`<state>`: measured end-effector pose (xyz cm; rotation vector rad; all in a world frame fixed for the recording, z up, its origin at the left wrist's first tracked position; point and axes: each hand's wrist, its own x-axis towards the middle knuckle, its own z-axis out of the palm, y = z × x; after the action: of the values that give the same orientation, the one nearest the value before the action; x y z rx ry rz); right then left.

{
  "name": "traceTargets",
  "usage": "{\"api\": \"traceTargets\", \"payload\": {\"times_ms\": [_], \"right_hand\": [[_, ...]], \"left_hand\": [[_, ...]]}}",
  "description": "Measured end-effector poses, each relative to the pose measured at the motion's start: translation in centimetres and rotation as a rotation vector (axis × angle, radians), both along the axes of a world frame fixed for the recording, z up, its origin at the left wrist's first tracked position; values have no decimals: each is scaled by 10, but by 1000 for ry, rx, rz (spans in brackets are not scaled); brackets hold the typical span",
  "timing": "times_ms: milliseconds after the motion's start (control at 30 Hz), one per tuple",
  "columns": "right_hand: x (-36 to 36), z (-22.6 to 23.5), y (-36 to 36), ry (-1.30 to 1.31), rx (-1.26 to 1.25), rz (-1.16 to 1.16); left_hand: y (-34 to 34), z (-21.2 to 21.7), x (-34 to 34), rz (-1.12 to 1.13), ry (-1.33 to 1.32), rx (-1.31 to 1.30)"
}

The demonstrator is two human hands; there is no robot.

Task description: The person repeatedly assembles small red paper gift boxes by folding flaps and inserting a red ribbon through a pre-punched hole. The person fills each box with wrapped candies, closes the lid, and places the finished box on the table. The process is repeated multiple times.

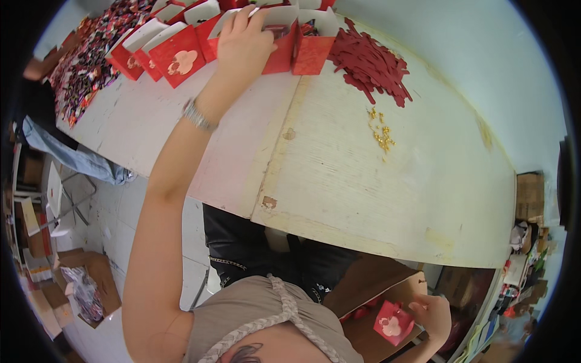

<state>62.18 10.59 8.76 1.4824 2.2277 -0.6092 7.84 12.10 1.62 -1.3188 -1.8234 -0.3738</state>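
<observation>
My left hand (245, 45) reaches to the far edge of the table, fingers bent over the rim of an open red paper box (280, 59) and closed on it. Wrapped pieces show inside that box, though my fingers partly cover it. Beside it stands another open red box (315, 53) with small wrapped pieces in it. Low on the right, my right hand (433, 317) pinches a small red box (393, 322) with a pale flower-like print. It is held over a cardboard carton (378, 281) below the table edge, with more red items inside.
Several more open red boxes (175, 55) stand at the far left, beside a large heap of wrapped sweets (91, 57). Dark red strips (372, 63) and small gold pieces (382, 133) lie on the pale table (339, 181). Another person's hand (36, 68) shows at far left.
</observation>
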Motion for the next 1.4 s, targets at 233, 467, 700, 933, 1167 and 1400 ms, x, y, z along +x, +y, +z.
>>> {"api": "traceTargets", "payload": {"times_ms": [233,467,700,933,1167,1400], "right_hand": [[-118,-87,5,828,281,293],[-241,-146,32,1505,-79,404],[-245,-185,-16,1885,112,201],[-246,-189,-14,1971,68,153],[-230,-193,8,1826,90,292],[-237,-172,4,1741,217,21]], "left_hand": [[-78,-21,152,-431,-383,81],[-91,-56,150,-582,-1412,507],[-80,-74,140,-1211,-2074,116],[-94,-77,152,-1039,-1880,34],[-95,-91,154,-1111,-1764,128],[-95,-88,179,-878,-1681,396]]}}
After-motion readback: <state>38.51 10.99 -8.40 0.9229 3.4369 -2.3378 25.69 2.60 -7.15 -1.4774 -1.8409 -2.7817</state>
